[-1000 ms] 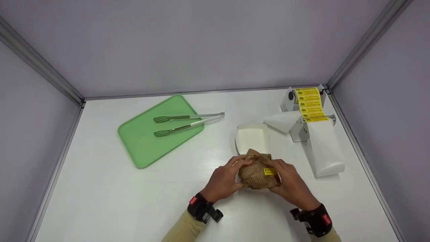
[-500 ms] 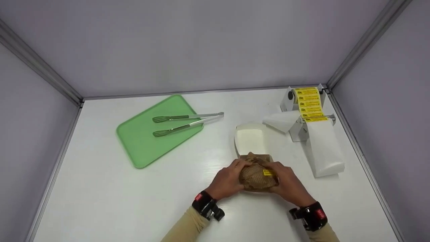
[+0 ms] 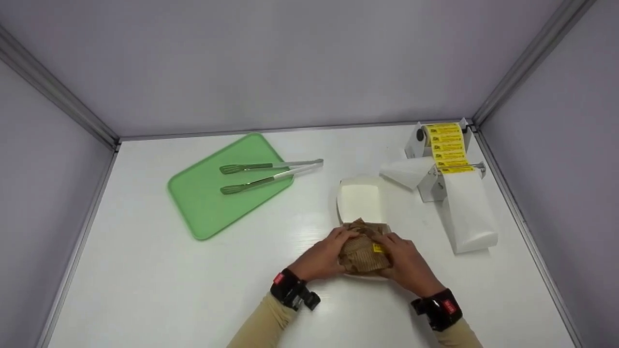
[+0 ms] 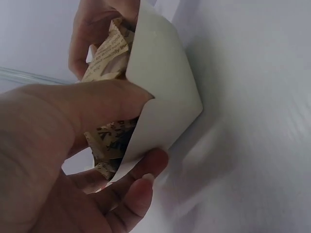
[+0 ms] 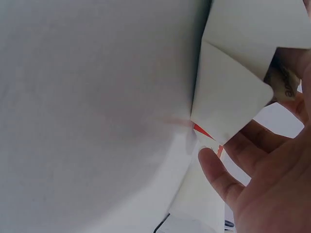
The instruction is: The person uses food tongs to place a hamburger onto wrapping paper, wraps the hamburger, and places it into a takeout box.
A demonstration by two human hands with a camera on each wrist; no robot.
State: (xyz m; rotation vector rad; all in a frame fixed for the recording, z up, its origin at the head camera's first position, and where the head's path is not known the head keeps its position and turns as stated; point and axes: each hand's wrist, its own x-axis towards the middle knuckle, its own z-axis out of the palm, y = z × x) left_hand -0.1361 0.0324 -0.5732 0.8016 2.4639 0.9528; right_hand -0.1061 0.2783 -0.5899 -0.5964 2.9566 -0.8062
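A bundle wrapped in brown printed paper (image 3: 365, 258), with a yellow label (image 3: 378, 248), sits in the near half of an open white clamshell box (image 3: 360, 200). From the left side my left hand (image 3: 321, 256) grips the bundle; in the left wrist view its thumb (image 4: 107, 99) reaches over the box's wall (image 4: 165, 82) and other fingers lie under it. My right hand (image 3: 406, 263) holds the bundle from the right. In the right wrist view, some of its fingers (image 5: 252, 145) are beside the box's outer wall (image 5: 228, 92), and fingertips reach inside against the paper.
A green tray (image 3: 217, 212) lies at left with metal tongs (image 3: 256, 166) across it, their end past its edge. At back right stands a label dispenser (image 3: 430, 186) with a roll of yellow labels (image 3: 447, 145) and white backing paper (image 3: 469, 212) hanging forward.
Both hands lowered the wrapped bundle into the near half of the box and shifted slightly left with it. The tray, tongs and dispenser stay where they were.
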